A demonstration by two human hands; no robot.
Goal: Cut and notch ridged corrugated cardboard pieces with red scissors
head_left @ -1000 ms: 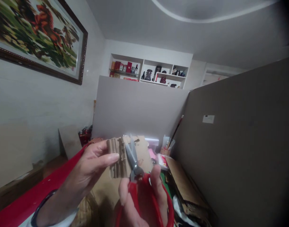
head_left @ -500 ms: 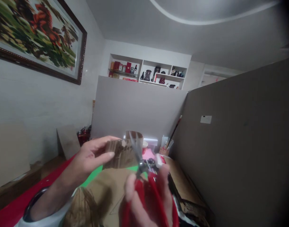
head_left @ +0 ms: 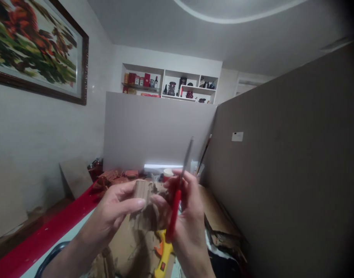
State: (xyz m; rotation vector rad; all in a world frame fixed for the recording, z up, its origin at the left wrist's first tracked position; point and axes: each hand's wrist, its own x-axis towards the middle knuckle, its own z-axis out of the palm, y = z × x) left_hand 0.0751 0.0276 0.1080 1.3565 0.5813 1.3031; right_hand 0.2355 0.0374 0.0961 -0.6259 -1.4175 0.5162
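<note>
My left hand [head_left: 114,210] pinches a small piece of ribbed brown cardboard [head_left: 146,204] between thumb and fingers, held up in front of me. My right hand [head_left: 184,208] is closed round the red handles of a pair of scissors [head_left: 178,189]; the blades point up and appear closed. Its fingertips also touch the right side of the cardboard piece. A dark bracelet sits on my left wrist.
Below my hands lie a large cardboard sheet [head_left: 130,243] and a yellow and orange glue gun [head_left: 162,253]. Grey partition boards stand behind [head_left: 153,131] and to the right [head_left: 281,162]. A red table edge [head_left: 49,235], a brush pot [head_left: 198,168] and cardboard scraps sit around.
The scissors have come off the cardboard and swung upright with blades closed. My right hand moved up to the piece and now touches it. The camera has turned right and down.
</note>
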